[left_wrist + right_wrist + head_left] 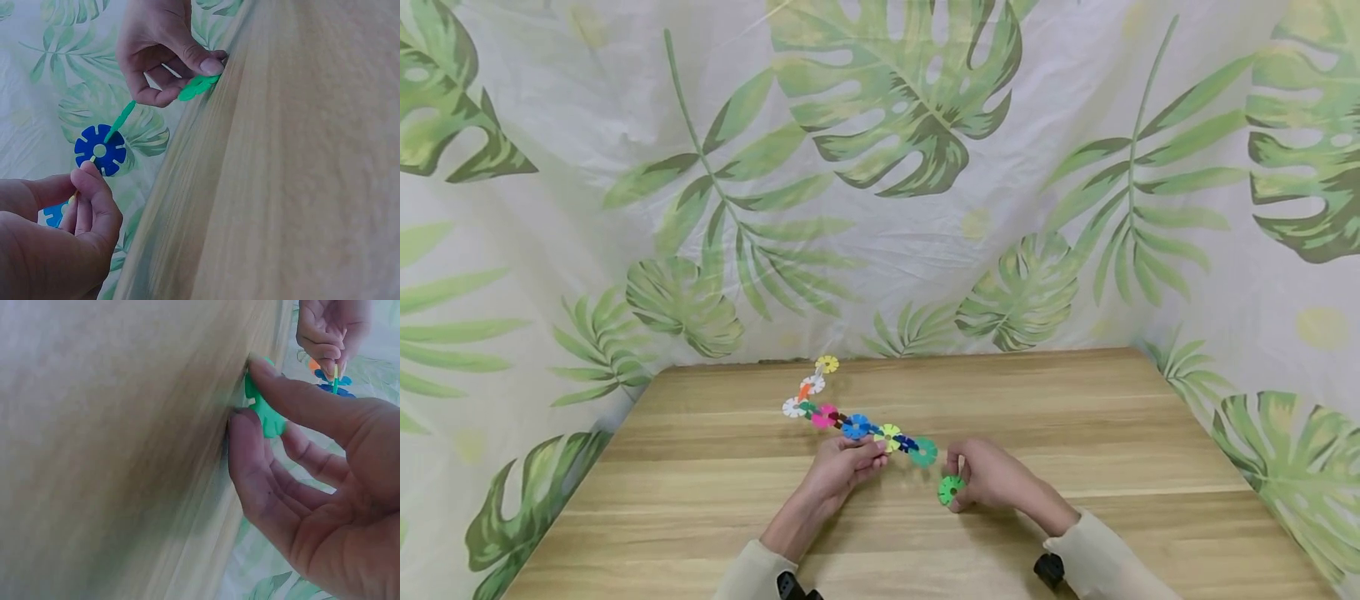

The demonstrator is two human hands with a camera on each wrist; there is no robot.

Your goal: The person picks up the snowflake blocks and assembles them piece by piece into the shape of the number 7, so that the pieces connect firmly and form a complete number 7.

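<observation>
A chain of notched plastic discs in several colours stretches over the table in the head view, from a yellow disc [827, 364] at its far end to a teal-green disc [923, 452] at its near right end. My left hand [848, 468] pinches the yellow-green disc [888, 437] of this chain. A dark blue disc [100, 150] joins it to the teal-green end disc. Between the thumb and fingers of my right hand [988, 475] is a loose bright green disc [951, 490], apart from the chain. In the right wrist view, fingers partly cover that green disc [269, 412].
The wood-grain table [700, 508] spreads beneath both hands. Behind it hangs a pale cloth [910, 242] printed with green leaves, reaching down around the table's back and side edges. A black wrist strap piece [1049, 570] shows by the right sleeve.
</observation>
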